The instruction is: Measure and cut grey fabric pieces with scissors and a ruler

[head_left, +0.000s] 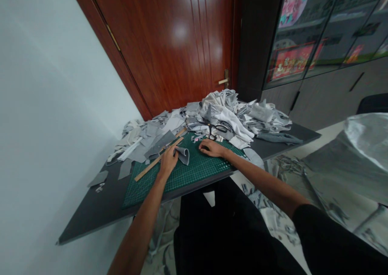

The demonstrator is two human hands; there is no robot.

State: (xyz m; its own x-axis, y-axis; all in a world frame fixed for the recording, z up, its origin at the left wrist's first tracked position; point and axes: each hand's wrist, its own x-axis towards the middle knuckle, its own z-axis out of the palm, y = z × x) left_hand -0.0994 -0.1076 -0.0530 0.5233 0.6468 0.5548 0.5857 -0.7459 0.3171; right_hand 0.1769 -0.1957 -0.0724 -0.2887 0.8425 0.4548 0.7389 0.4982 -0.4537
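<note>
My left hand (169, 162) is closed on a grey fabric piece (183, 156), which curls up to the right of my fingers. Under that hand, a wooden ruler (148, 169) lies slantwise across the green cutting mat (194, 172). My right hand (212, 148) rests on the mat with its fingers curled in; whatever may be between them is too small to make out. Just beyond it, black-handled scissors (216, 129) lie against the scraps. A flat dark grey cloth piece (162, 143) sits beside the ruler.
Heaped grey and white fabric scraps (224, 107) line the back of the dark table (100, 210). A wooden door (169, 45) stands behind, a white wall (60, 105) at left. Scraps litter the floor at right, near a translucent plastic bag (357, 158).
</note>
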